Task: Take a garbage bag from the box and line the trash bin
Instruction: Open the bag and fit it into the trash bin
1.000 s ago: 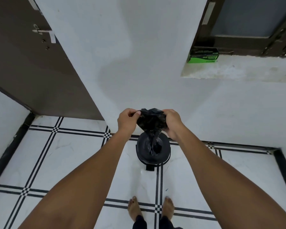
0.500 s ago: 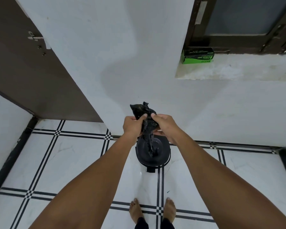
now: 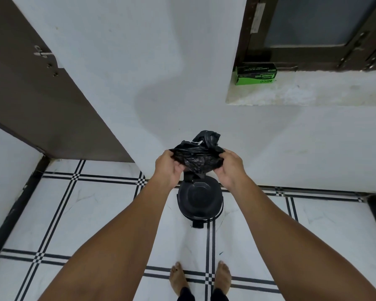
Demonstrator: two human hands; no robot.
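A crumpled black garbage bag [image 3: 197, 156] is held at chest height between both hands. My left hand [image 3: 168, 168] grips its left side and my right hand [image 3: 231, 168] grips its right side. Directly below the bag a small black pedal trash bin [image 3: 200, 202] stands on the floor against the white wall, with its foot pedal towards me. The green and black garbage bag box [image 3: 256, 73] lies on the window ledge at the upper right, far from both hands.
A brown door [image 3: 37, 101] with a latch stands at the left. The white ledge [image 3: 308, 92] juts out under a dark window frame. The floor [image 3: 91, 213] is white tile with black lines. My bare feet [image 3: 200, 276] are just behind the bin.
The hands have drawn apart, spreading the bunched bag wider and lifting its hanging end clear of the bin. The view has shifted slightly left.
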